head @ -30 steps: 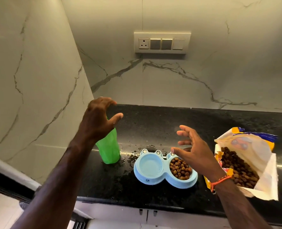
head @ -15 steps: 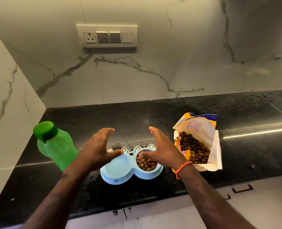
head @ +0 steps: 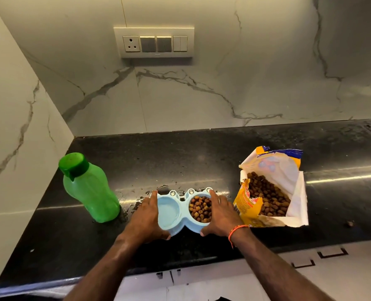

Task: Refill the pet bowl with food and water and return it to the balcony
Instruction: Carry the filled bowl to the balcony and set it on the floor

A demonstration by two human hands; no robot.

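Both hands are closing on the pet bowl (head: 181, 213), one at each end. Left hand (head: 146, 218) is wrapping the water end, fingers along the far edge, thumb at the near rim. Right hand (head: 220, 215) is wrapping the food end the same way, fingers partly over the kibble side. Neither grip is looking fully clamped; the bowl is looking like it is still sitting on the table (head: 202, 153), though I cannot tell for sure.

Key relation: the bowl's long axis is running left-right, square to the person, dead centre between the two hands and equally near to each. Water well is lying left, kibble well right. So the lift is needing both ends rising level, otherwise water is tipping toward the food.

Filling is looking done: water is showing in the left well, kibble in the right. Carrying to the balcony is what is remaining.

Surface: black polished stone, wet, with spilled drops around the far side of the bowl and toward the green bottle (head: 89, 190), which is standing capped just left. Open food bag (head: 271, 190) is lying just right of the right hand.

Room: marble-look wall corner, switch plate (head: 154, 42) above.
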